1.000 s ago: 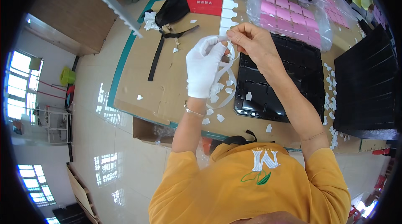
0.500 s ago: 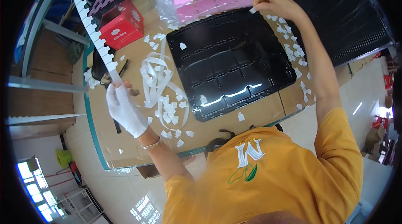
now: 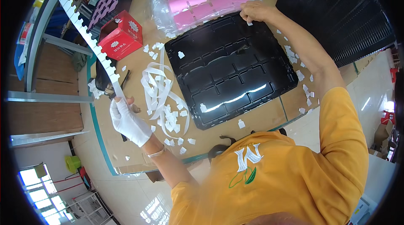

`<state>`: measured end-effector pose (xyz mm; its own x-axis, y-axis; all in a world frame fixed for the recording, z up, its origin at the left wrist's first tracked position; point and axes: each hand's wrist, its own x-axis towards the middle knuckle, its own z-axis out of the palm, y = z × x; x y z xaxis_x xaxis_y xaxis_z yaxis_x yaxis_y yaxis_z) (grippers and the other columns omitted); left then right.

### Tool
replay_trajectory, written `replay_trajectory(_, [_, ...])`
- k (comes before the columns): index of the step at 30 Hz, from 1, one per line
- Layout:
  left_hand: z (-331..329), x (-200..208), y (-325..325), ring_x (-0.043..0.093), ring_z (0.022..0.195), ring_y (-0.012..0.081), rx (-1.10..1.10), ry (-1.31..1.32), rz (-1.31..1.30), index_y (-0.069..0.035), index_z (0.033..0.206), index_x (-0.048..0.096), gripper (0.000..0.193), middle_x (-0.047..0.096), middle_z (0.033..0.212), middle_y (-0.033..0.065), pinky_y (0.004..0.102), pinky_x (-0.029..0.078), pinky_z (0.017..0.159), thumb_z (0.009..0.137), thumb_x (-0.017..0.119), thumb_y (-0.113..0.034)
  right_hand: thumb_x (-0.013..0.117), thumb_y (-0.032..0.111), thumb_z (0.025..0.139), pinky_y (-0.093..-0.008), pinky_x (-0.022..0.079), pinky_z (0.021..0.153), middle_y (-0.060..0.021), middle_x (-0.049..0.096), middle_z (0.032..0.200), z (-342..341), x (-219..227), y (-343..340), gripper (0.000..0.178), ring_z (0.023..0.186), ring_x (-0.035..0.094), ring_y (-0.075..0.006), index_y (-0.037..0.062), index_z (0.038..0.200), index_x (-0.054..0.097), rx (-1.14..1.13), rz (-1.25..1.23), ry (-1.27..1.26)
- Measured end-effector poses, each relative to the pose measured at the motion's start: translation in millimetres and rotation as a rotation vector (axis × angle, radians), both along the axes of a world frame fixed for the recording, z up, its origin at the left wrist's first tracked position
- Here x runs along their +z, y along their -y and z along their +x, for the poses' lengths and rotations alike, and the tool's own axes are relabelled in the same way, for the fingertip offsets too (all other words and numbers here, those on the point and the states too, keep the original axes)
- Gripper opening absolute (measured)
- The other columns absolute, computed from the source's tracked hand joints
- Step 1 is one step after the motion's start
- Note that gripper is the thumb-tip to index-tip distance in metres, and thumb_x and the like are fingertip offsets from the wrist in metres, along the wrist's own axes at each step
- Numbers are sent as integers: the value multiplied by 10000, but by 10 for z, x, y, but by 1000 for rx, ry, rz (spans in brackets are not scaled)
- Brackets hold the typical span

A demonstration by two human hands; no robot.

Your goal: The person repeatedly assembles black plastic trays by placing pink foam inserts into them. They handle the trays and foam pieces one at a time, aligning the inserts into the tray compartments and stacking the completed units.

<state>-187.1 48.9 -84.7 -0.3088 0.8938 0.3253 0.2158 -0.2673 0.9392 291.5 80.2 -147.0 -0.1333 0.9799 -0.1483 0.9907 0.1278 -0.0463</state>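
My left hand [image 3: 128, 119], in a white glove, is closed on the lower end of a long white strip [image 3: 87, 37] with notches along one edge. The strip slants up past the table's left side. Bare and pinched, my right hand [image 3: 256, 12] is at the far right part of a black plastic tray [image 3: 233, 71] with moulded ridges. A small white tab [image 3: 249, 23] shows at its fingertips. Two more tabs lie on the tray, one being a white tab [image 3: 181, 55] near its left edge.
Loose white ribbon [image 3: 158, 84] and scattered tabs [image 3: 171, 119] lie left of the tray. A red box [image 3: 122, 35] stands beyond them. Pink pieces in clear plastic [image 3: 195, 0] lie behind the tray. Black ribbed sheets [image 3: 332, 18] rise at the right.
My right hand has moved left and nearer, bringing the white tab from the tray's far edge to over its far right part. My left hand still holds the strip.
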Motion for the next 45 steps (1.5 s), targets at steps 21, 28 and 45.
replay_trajectory(21, [325,-89,-3,561,618,57,-295,236,-230,12,976,670,170,639,732,10,197,420,577,895,688,-135,654,296,886,-303,493,646,-61,664,805,-2842,837,-47,289,702,635,-143,25,987,671,-34,305,-1160])
replay_trajectory(28, [320,-251,-42,589,597,110,-116,-19,15,-24,966,674,134,660,725,51,261,462,577,876,690,-121,654,268,891,-261,451,566,-44,632,719,-3018,983,-50,254,564,567,-97,16,859,649,-120,97,-1256])
replay_trajectory(45, [-490,-387,-583,626,1047,308,231,-875,296,-7,1180,610,431,659,1139,150,375,476,922,832,729,-232,577,178,922,-245,399,633,14,519,769,-1557,1235,1017,150,690,489,-90,51,844,579,178,-99,-815])
